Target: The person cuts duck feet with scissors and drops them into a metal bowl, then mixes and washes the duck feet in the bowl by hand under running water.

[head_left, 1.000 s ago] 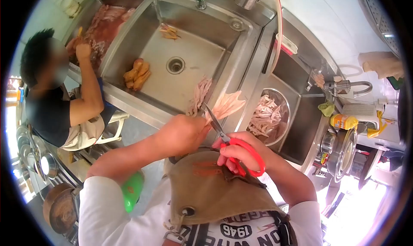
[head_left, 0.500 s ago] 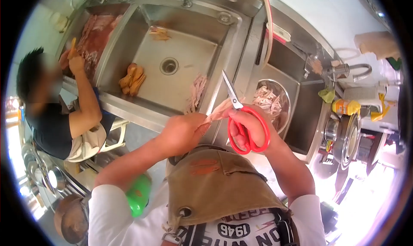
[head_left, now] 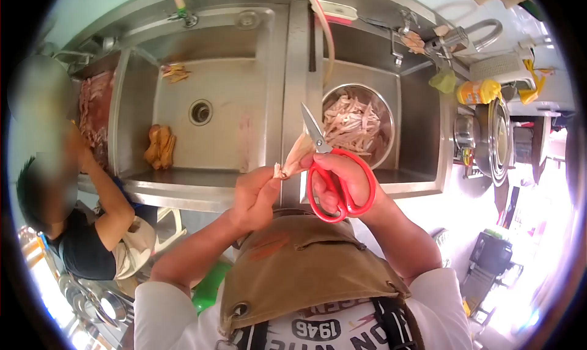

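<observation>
My left hand [head_left: 255, 197] pinches the near end of a pale strip of raw meat [head_left: 298, 153], held above the divider between two sink basins. In my right hand [head_left: 347, 180] is a pair of scissors [head_left: 319, 143] with red loop handles. Its blades point up and away and look closed, lying beside the strip's far end. Fingers of that hand pass through the loops, and its thumb and fingertips come close to the strip; whether they touch it I cannot tell. Just beyond, a round metal bowl [head_left: 390, 114] holds many similar pale strips [head_left: 351, 121].
The left basin [head_left: 229, 84] holds yellowish-brown pieces [head_left: 160, 147] and a smaller yellow bunch [head_left: 176, 73]. Reddish meat [head_left: 96, 105] fills a basin at far left, where another person [head_left: 101, 228] works. A faucet [head_left: 452, 39] and yellow container [head_left: 477, 92] stand right.
The view has swung, shifting the left basin leftward. The strip now hangs more upright between my hands. Pale strips at the left basin's right side now show only as a faint pinkish patch.
</observation>
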{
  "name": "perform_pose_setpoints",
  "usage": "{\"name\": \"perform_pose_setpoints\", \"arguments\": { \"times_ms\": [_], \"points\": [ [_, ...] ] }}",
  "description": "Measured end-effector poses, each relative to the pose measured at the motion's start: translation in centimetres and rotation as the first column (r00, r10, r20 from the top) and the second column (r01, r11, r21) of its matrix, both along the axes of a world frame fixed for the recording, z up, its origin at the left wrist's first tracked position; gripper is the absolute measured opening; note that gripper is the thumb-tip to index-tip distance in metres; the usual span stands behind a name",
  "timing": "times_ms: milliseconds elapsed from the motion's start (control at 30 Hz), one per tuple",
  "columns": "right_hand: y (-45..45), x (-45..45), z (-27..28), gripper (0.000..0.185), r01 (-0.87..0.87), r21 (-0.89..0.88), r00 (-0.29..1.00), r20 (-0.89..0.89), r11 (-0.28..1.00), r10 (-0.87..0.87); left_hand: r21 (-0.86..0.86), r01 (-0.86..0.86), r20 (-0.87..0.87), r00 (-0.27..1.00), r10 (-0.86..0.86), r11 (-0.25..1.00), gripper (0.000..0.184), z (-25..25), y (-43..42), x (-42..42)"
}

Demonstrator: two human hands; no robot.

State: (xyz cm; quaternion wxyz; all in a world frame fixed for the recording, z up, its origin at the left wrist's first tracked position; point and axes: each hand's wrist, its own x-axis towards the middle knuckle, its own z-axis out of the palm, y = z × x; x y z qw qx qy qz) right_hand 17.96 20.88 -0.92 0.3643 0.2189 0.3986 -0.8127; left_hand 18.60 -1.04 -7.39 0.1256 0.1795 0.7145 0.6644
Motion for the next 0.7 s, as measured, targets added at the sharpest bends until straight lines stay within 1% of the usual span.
{"name": "perform_pose_setpoints", "arguments": {
  "times_ms": [67, 133, 167, 200, 233, 267, 300, 333, 367, 400, 433, 467, 500, 533, 567, 600, 633, 667, 700],
  "points": [
    [1.5, 0.6, -0.6, 0.032, 0.017, 0.116, 0.986, -0.166, 0.993, 0.002, 0.001, -0.03, -0.045, 0.999, 0.03, 1.0, 0.023, -0.2, 1.7, -1.0],
    [3.1, 1.1, -0.6, 0.032, 0.159, 0.234, 0.967, -0.234, 0.959, -0.103, -0.198, 0.072, 0.203, 0.979, -0.031, 0.978, 0.023, -1.0, 4.7, -2.4],
    [3.7, 1.6, -0.4, 0.033, 0.281, 0.293, 0.949, -0.23, 0.914, -0.218, -0.281, 0.126, 0.327, 0.944, -0.028, 0.952, 0.025, -1.6, 6.5, -3.0],
    [4.4, 1.9, -0.3, 0.033, 0.387, 0.346, 0.918, -0.234, 0.855, -0.321, -0.23, 0.125, 0.203, 0.976, -0.078, 0.965, 0.033, -2.7, 8.5, -3.5],
    [5.7, 2.4, -1.2, 0.035, 0.446, 0.398, 0.888, -0.312, 0.801, -0.339, -0.192, 0.127, 0.072, 0.991, -0.115, 0.973, 0.044, -3.9, 10.3, -3.7],
    [7.2, 3.1, -2.3, 0.035, 0.498, 0.442, 0.866, -0.296, 0.746, -0.402, -0.261, 0.044, -0.051, 0.997, -0.059, 0.964, 0.049, -4.9, 12.1, -3.6],
    [8.0, 3.6, -2.9, 0.036, 0.529, 0.449, 0.848, -0.271, 0.72, -0.454, -0.332, -0.045, -0.175, 0.985, -0.015, 0.942, 0.054, -5.6, 12.5, -3.9],
    [8.7, 4.2, -3.5, 0.038, 0.559, 0.44, 0.825, -0.21, 0.702, -0.525, -0.294, -0.091, -0.187, 0.982, 0.036, 0.952, 0.047, -5.6, 11.1, -4.4],
    [9.0, 4.6, -3.8, 0.038, 0.539, 0.469, 0.833, -0.172, 0.7, -0.526, -0.254, -0.137, -0.202, 0.976, 0.086, 0.958, 0.041, -5.3, 9.8, -5.3],
    [8.5, 4.9, -3.6, 0.037, 0.526, 0.516, 0.836, -0.17, 0.676, -0.521, -0.208, -0.178, -0.218, 0.967, 0.132, 0.962, 0.035, -5.4, 8.7, -6.2],
    [8.5, 5.7, -4.0, 0.038, 0.484, 0.542, 0.867, -0.187, 0.687, -0.462, -0.208, -0.289, -0.121, 0.956, 0.268, 0.935, 0.031, -7.2, 7.0, -6.8],
    [8.2, 6.2, -4.3, 0.037, 0.444, 0.589, 0.879, -0.14, 0.675, -0.456, -0.209, -0.393, -0.023, 0.917, 0.398, 0.895, 0.028, -10.4, 4.5, -7.3],
    [7.8, 6.6, -4.5, 0.036, 0.401, 0.636, 0.889, -0.097, 0.659, -0.448, -0.28, -0.453, 0.103, 0.862, 0.496, 0.846, 0.026, -14.9, 1.7, -8.0],
    [7.6, 7.1, -4.8, 0.038, 0.375, 0.634, 0.904, -0.089, 0.676, -0.417, -0.353, -0.495, 0.221, 0.78, 0.585, 0.794, 0.024, -19.0, -1.1, -8.7],
    [7.3, 7.6, -5.1, 0.039, 0.342, 0.636, 0.92, -0.078, 0.691, -0.384, -0.547, -0.436, 0.173, 0.776, 0.606, 0.715, 0.025, -21.0, -3.4, -9.1],
    [6.8, 7.8, -5.2, 0.039, 0.306, 0.662, 0.923, -0.029, 0.685, -0.384, -0.716, -0.359, 0.129, 0.775, 0.619, 0.599, 0.026, -23.1, -5.4, -9.2],
    [6.4, 7.8, -5.3, 0.04, 0.238, 0.681, 0.948, -0.009, 0.692, -0.317, -0.771, -0.105, 0.261, 0.847, 0.463, 0.628, 0.027, -27.9, -6.9, -9.4],
    [6.1, 7.8, -5.5, 0.04, 0.22, 0.681, 0.947, 0.023, 0.699, -0.32, -0.798, 0.086, 0.341, 0.88, 0.33, 0.597, 0.027, -32.4, -7.7, -9.0],
    [6.0, 7.7, -5.8, 0.04, 0.203, 0.681, 0.945, 0.051, 0.704, -0.322, -0.808, 0.223, 0.403, 0.885, 0.234, 0.546, 0.027, -35.5, -7.6, -8.4]
  ]
}}
